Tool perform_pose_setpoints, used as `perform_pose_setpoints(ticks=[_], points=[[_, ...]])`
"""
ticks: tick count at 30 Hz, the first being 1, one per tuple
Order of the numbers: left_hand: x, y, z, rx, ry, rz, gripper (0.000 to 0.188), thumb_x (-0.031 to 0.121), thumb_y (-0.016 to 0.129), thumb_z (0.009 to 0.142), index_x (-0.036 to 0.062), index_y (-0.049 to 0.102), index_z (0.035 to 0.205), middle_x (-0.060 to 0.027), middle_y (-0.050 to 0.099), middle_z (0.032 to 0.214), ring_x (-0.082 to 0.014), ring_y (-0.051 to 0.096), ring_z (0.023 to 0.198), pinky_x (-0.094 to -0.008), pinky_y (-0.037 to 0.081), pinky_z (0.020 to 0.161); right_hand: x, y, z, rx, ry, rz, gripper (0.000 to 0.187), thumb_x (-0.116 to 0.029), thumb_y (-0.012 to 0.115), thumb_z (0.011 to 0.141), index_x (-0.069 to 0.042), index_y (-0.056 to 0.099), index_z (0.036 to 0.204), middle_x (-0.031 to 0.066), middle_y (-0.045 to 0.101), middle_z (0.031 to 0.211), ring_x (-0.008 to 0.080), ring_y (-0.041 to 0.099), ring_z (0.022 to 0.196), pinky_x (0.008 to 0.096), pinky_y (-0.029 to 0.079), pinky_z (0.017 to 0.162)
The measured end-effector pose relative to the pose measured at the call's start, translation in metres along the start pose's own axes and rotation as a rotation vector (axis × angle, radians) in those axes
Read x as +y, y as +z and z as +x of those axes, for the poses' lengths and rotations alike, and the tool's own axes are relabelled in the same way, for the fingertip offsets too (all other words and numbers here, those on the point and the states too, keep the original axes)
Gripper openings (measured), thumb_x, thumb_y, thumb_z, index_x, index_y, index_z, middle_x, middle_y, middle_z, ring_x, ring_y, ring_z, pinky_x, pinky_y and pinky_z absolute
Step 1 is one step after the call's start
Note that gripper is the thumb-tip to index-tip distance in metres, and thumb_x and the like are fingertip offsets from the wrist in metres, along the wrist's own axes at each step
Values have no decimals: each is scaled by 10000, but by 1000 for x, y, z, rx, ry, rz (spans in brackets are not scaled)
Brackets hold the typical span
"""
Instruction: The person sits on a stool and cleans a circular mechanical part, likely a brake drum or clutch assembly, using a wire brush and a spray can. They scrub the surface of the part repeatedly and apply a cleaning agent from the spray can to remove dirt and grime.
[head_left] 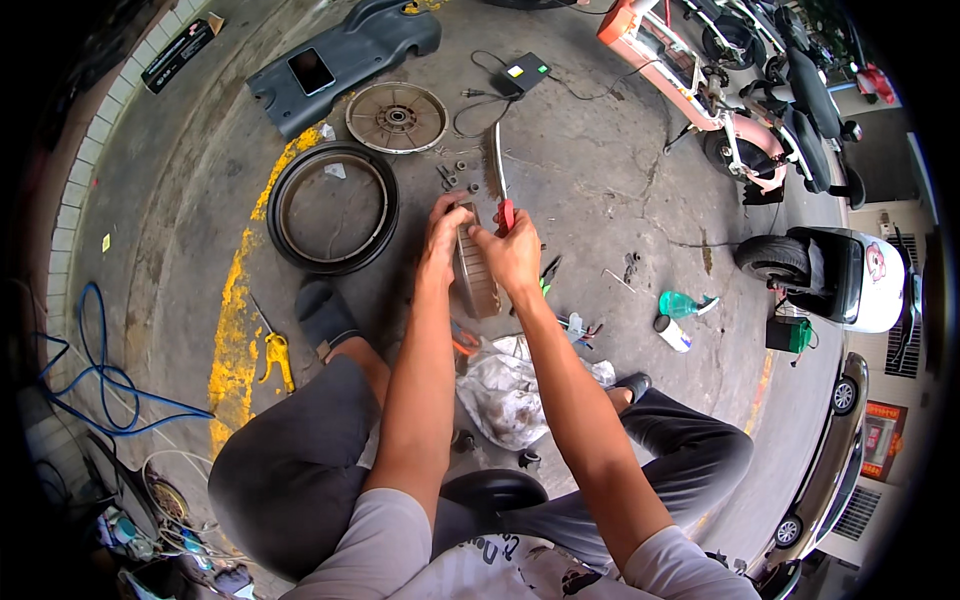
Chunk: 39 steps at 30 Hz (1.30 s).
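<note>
"Hub (476, 272) upright, dead centre: left hand (440, 240) gripping its side, right hand (514, 256) laying a thumb on it, fingers curled round a red handle (505, 214)!"

"How far along?"

"Parts look separated: disc (398, 117) and black ring (276, 215) lie loose ahead, leftward. Nothing's joined yet, I'd judge."

"Room?"

"Widest rightward, toward the bottle (682, 304). The black ring bounds the left; the rag (503, 400) sits near the hub's lower edge."

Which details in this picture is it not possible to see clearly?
In the head view:
ribbed round part: left side, partly covered by left hand
red-handled tool: grip, mostly behind right hand
small metal pieces: exact kind, too small
white printed shirt: rest, cut off by bottom edge
</note>
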<state>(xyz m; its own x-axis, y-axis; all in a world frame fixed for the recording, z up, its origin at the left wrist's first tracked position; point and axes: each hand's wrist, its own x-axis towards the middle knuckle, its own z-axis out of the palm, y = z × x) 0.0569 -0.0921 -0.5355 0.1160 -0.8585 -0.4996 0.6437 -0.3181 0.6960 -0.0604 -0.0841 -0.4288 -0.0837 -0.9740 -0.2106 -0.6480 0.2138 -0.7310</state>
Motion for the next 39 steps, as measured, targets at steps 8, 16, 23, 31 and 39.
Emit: perform_pose_setpoints(ticks=[8, 16, 23, 31, 39], points=[[8, 33, -4, 82, 21, -15, 425, 112, 719, 782, 98, 671, 1203, -91, 670, 994, -202, 624, 918, -354, 525, 790, 14, -18, 9, 75, -17, -37, 438, -374, 690, 912, 17, 614, 1095, 233, 708, 874, 419, 691, 843, 484, 521, 792], [2, 39, 0, 184, 102, 1, 388, 109, 694, 790, 72, 685, 1176, -64, 661, 1039, -203, 613, 982, -339, 506, 882, 21, -69, -121, 31, -93, 43, 388, -233, 497, 1051, -65, 550, 1397, 165, 698, 841, 295, 709, 758, 411, 536, 728], [3, 54, -2, 158, 96, 13, 410, 118, 692, 759, 59, 682, 1165, -82, 666, 1048, -213, 600, 1032, -364, 505, 906, 54, -95, -188, -30, 3, -40, 387, -187, 536, 1044, -90, 571, 1417, 231, 714, 1013, 382, 708, 893, 430, 532, 806], [-4, 47, 15, 133, 139, 7, 382, 121, 701, 745, 52, 691, 1121, -58, 673, 959, -199, 628, 936, -350, 522, 865, 35, -72, -137, 11, -102, -87, 388, -189, 518, 1031, -105, 555, 1408, 260, 686, 855, 449, 684, 814, 516, 504, 702], [-10, 38, 14, 141, 126, -25, 376, 119, 698, 744, 52, 689, 1115, -76, 665, 996, -221, 624, 955, -380, 538, 838, 55, -80, -188, 71, -155, -142, 408, -147, 552, 1005, -141, 584, 1412, 241, 699, 925, 425, 684, 807, 501, 516, 692]])
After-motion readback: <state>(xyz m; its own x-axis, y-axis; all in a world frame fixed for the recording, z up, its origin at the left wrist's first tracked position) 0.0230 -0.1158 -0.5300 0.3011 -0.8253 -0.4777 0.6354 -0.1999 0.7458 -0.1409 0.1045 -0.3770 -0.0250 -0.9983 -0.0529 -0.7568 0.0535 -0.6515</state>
